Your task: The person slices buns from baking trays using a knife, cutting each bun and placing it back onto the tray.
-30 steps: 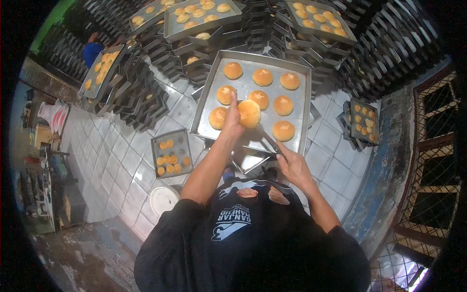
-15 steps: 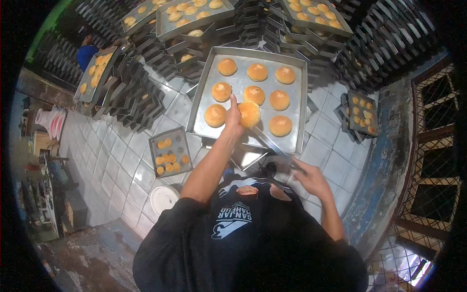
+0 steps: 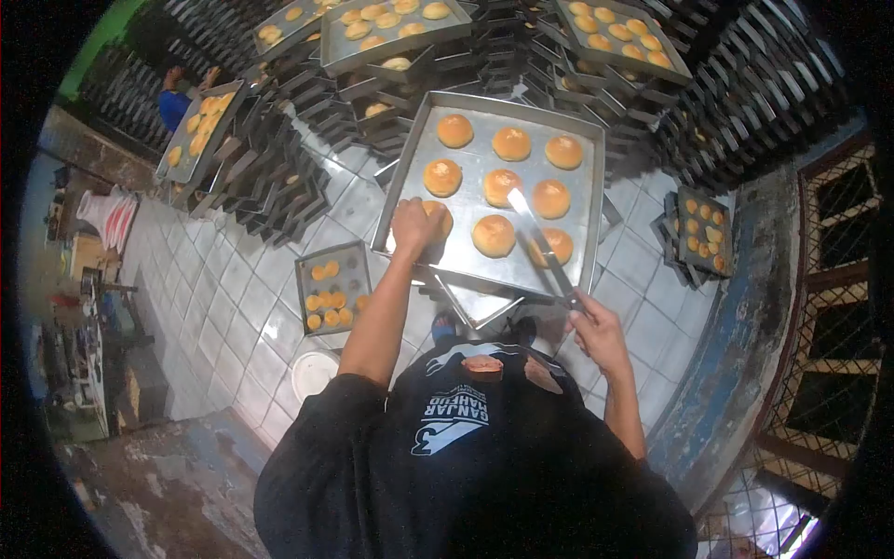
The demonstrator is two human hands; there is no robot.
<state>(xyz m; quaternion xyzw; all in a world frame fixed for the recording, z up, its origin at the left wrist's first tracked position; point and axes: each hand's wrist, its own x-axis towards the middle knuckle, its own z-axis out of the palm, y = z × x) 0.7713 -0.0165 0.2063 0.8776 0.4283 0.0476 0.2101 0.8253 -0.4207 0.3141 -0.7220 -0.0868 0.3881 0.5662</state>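
A square metal tray [image 3: 475, 261] bears several glossy round buns in rows. At its near left corner, my left hand [image 3: 413, 226] has its fingers round a bun [image 3: 436, 222], which they partly cover. My right hand [image 3: 597, 328] grips the handle of a long knife [image 3: 549, 253] near the tray's near right corner. The blade slants up and left over the tray, crossing in front of a bun [image 3: 560, 245]. Just left of the blade lies another bun [image 3: 493, 236], apart from my hands.
Stacked trays [image 3: 396, 47] of buns stand beyond the tray. A smaller tray of buns [image 3: 334, 250] and a white round lid [image 3: 315, 374] are at the left. More trays [image 3: 703, 233] lie at the right. A person in blue [image 3: 173, 108] is at the far left.
My left hand has let go of the bun it held, now lying in the front row, and moved left onto another bun. The knife has swung out of the held bun and points over the tray.
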